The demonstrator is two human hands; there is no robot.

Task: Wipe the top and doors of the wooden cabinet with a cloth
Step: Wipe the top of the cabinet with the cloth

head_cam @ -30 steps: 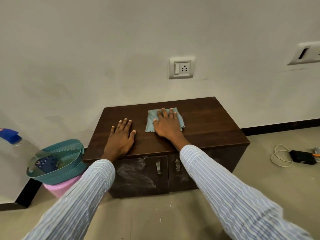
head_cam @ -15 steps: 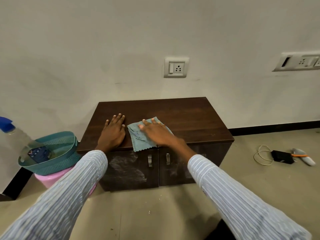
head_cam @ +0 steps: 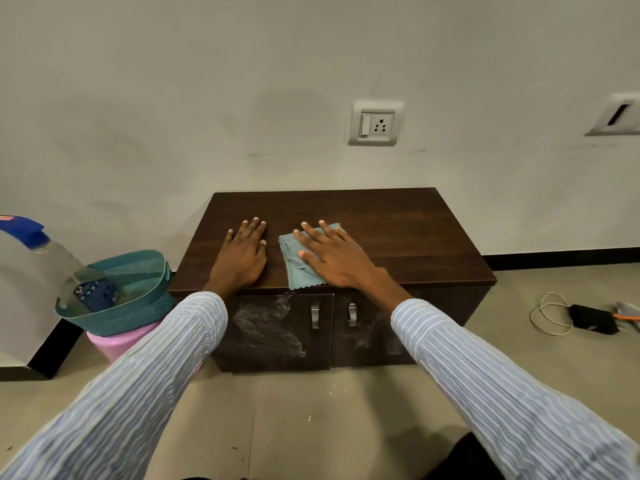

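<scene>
At frame left a teal basket [head_cam: 138, 299] sits clear of the work. Left hand [head_cam: 242, 258] lies flat and empty on the cabinet top [head_cam: 398, 230]; right hand [head_cam: 332, 254], grip spread flat, presses the cloth [head_cam: 294, 265] at centre frame near the front edge. Top-wiping appears underway; the smudged doors [head_cam: 277, 334] below seemingly remain. Cable [head_cam: 550, 313] at right is well apart.

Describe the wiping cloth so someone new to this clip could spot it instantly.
Find the dark wooden cabinet against the wall. On its top, near the front edge, the right hand presses flat on a cloth. It is the only pale blue-green fabric there, with a scalloped edge.
</scene>
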